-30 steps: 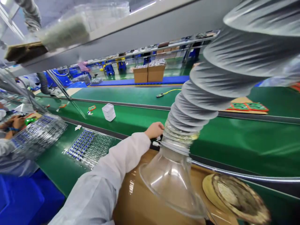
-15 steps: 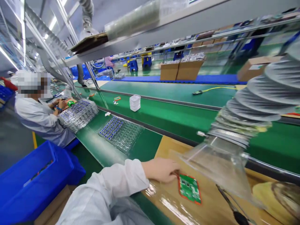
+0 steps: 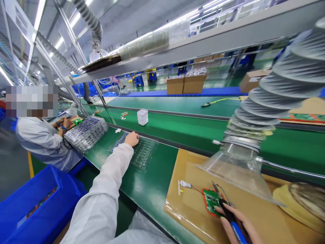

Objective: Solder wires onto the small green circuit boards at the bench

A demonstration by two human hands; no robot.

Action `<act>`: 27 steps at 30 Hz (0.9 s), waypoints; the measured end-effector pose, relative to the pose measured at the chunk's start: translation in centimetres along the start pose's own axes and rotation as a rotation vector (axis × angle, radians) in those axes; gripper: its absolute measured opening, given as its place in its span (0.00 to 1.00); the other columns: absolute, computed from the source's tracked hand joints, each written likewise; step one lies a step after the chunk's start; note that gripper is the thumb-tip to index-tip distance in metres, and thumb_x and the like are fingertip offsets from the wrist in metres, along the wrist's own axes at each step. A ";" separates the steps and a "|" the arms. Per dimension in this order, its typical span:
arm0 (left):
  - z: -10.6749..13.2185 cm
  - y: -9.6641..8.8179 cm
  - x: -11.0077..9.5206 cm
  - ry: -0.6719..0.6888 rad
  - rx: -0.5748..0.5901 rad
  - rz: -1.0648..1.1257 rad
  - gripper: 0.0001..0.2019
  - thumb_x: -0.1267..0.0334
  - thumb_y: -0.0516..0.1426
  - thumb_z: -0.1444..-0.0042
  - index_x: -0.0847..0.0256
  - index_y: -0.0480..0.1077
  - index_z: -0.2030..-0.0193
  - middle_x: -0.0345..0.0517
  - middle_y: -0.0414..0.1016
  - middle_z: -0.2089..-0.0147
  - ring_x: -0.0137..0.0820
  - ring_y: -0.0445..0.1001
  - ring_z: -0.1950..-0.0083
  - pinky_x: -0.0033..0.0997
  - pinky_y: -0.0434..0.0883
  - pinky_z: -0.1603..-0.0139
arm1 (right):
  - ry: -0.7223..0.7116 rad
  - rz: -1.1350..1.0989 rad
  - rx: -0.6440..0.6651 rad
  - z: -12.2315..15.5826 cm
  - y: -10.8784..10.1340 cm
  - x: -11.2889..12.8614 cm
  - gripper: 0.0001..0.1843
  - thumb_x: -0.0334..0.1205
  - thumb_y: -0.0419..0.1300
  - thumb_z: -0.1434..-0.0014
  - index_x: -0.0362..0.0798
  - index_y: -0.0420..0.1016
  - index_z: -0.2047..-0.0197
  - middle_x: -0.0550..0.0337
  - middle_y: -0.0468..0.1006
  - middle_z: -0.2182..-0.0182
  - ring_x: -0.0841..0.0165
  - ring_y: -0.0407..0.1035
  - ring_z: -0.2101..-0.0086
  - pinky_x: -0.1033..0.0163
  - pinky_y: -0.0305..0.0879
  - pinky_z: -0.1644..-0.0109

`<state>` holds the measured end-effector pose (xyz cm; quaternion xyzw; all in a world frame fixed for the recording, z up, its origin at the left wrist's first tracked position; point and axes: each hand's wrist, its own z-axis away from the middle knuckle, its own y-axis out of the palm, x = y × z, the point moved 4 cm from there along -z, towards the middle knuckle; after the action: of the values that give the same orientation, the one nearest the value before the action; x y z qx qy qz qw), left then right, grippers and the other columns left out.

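Note:
My left hand (image 3: 132, 138) is stretched out over a clear plastic tray (image 3: 145, 154), fingers bent together at the edge of its rows of small blue parts (image 3: 119, 141). Whatever is between the fingertips is hidden. My right hand (image 3: 240, 220) grips a soldering iron (image 3: 233, 222) with a blue and black handle; its metal tip and a thin bent tube reach over a green circuit board (image 3: 211, 200) with a red-orange edge. One fingertip is at the board's lower edge. A wire joins the board to a white connector piece (image 3: 186, 184) lying on the brown work sheet (image 3: 177, 203).
A clear fume hood (image 3: 241, 173) on a ribbed hose (image 3: 274, 88) hangs above the work sheet. White stacked containers (image 3: 142, 117) stand on the green belt. At left are a blue bin (image 3: 38, 203), stacked trays (image 3: 87, 132) and a seated co-worker (image 3: 45, 139).
My left hand has moved from the circuit board to the tray at left. My right hand with the soldering iron has come into view over the board. The white connector now shows.

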<state>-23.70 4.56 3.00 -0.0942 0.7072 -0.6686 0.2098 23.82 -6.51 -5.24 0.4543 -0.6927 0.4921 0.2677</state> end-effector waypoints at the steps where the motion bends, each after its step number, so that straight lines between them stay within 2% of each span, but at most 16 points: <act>1: -0.4 0.3 0.1 0.009 0.000 0.015 0.07 0.69 0.60 0.40 0.63 0.79 0.58 0.53 0.75 0.47 0.39 0.74 0.44 0.37 0.69 0.38 | 0.026 0.001 0.003 0.0 -0.2 0.0 0.20 0.51 0.53 0.35 0.70 0.68 0.40 0.54 0.84 0.59 0.43 0.76 0.51 0.35 0.74 0.43; 4: -1.1 0.6 0.2 0.024 -0.031 0.084 0.03 0.70 0.62 0.42 0.65 0.78 0.62 0.51 0.77 0.50 0.39 0.74 0.44 0.43 0.68 0.37 | 0.128 0.004 0.071 -0.2 -0.9 -0.2 0.19 0.55 0.55 0.37 0.72 0.70 0.43 0.55 0.83 0.54 0.43 0.72 0.45 0.35 0.71 0.40; 6: -1.0 0.3 0.5 0.020 -0.081 0.152 0.01 0.71 0.63 0.44 0.64 0.77 0.66 0.50 0.79 0.54 0.38 0.75 0.45 0.41 0.68 0.37 | 0.141 0.014 0.127 -0.5 -1.3 -0.2 0.19 0.56 0.56 0.37 0.71 0.69 0.42 0.57 0.83 0.52 0.44 0.73 0.45 0.37 0.72 0.40; 8: -0.5 -0.3 1.0 0.005 -0.154 0.236 0.03 0.72 0.62 0.45 0.63 0.77 0.68 0.50 0.81 0.57 0.37 0.76 0.48 0.36 0.68 0.37 | 0.101 0.026 0.164 -0.6 -1.6 -0.3 0.20 0.54 0.58 0.36 0.66 0.70 0.41 0.58 0.83 0.52 0.47 0.76 0.48 0.44 0.76 0.45; 9: -0.2 -0.5 1.2 -0.006 -0.195 0.285 0.03 0.72 0.61 0.44 0.64 0.77 0.67 0.50 0.81 0.58 0.37 0.77 0.49 0.35 0.69 0.39 | 0.054 0.025 0.199 -0.7 -1.5 -0.2 0.20 0.54 0.59 0.37 0.64 0.70 0.42 0.58 0.84 0.53 0.49 0.78 0.51 0.48 0.79 0.49; 12: 0.7 -1.2 1.4 -0.041 -0.318 0.458 0.09 0.66 0.56 0.39 0.67 0.76 0.58 0.54 0.82 0.56 0.35 0.78 0.52 0.35 0.72 0.43 | 0.000 0.022 0.171 -0.8 -1.5 -0.3 0.19 0.51 0.56 0.33 0.59 0.71 0.41 0.54 0.81 0.49 0.52 0.78 0.50 0.54 0.78 0.49; 15: 2.3 -1.5 0.2 -0.045 -0.406 0.627 0.14 0.61 0.52 0.36 0.69 0.72 0.53 0.56 0.81 0.53 0.33 0.80 0.53 0.32 0.75 0.48 | 0.023 0.007 0.153 -0.8 -1.3 -0.6 0.19 0.50 0.56 0.32 0.56 0.72 0.41 0.52 0.82 0.51 0.54 0.79 0.52 0.55 0.77 0.48; 17: 4.5 -1.2 -1.9 0.003 -0.402 0.762 0.14 0.58 0.53 0.37 0.67 0.72 0.53 0.53 0.82 0.56 0.32 0.81 0.56 0.28 0.76 0.55 | 0.045 -0.001 0.136 -0.7 -1.1 -0.5 0.20 0.50 0.57 0.33 0.54 0.72 0.41 0.52 0.83 0.52 0.54 0.79 0.53 0.52 0.76 0.47; 19: 7.5 -0.1 -5.3 0.090 -0.228 0.974 0.15 0.54 0.58 0.40 0.65 0.72 0.55 0.49 0.81 0.62 0.30 0.80 0.65 0.25 0.75 0.67 | 0.063 -0.029 0.097 -0.4 -1.2 0.3 0.20 0.51 0.58 0.33 0.52 0.73 0.42 0.53 0.83 0.54 0.55 0.79 0.54 0.50 0.76 0.46; 21: 11.3 2.0 -9.7 0.157 0.185 1.171 0.18 0.52 0.64 0.46 0.65 0.74 0.56 0.47 0.80 0.66 0.27 0.75 0.74 0.22 0.67 0.79 | 0.095 -0.097 0.046 0.0 -1.3 1.5 0.20 0.53 0.59 0.33 0.52 0.73 0.43 0.54 0.83 0.55 0.57 0.79 0.54 0.50 0.75 0.45; 23: 15.4 4.4 -13.8 0.146 0.576 1.212 0.21 0.50 0.67 0.50 0.67 0.76 0.58 0.48 0.79 0.68 0.24 0.71 0.79 0.20 0.61 0.83 | 0.136 -0.183 0.006 0.3 -1.1 3.0 0.20 0.53 0.59 0.33 0.52 0.73 0.43 0.54 0.83 0.56 0.58 0.79 0.54 0.51 0.74 0.44; 25: 18.7 6.0 -16.8 0.128 0.785 1.232 0.24 0.49 0.70 0.54 0.69 0.77 0.61 0.50 0.79 0.69 0.24 0.71 0.78 0.20 0.62 0.83 | 0.170 -0.259 -0.010 0.6 -0.7 4.2 0.20 0.53 0.60 0.34 0.52 0.72 0.44 0.53 0.83 0.56 0.59 0.79 0.55 0.52 0.74 0.45; 27: 20.6 6.8 -18.7 0.121 0.856 1.258 0.25 0.48 0.72 0.58 0.70 0.78 0.63 0.52 0.80 0.70 0.25 0.73 0.75 0.20 0.66 0.80 | 0.201 -0.322 -0.022 0.7 -0.2 4.7 0.20 0.52 0.62 0.35 0.52 0.72 0.44 0.53 0.83 0.56 0.61 0.79 0.58 0.54 0.76 0.48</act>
<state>2.78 -5.78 -0.90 0.4527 0.3170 -0.6431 0.5301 21.97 -8.92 -1.54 0.5047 -0.5861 0.4781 0.4161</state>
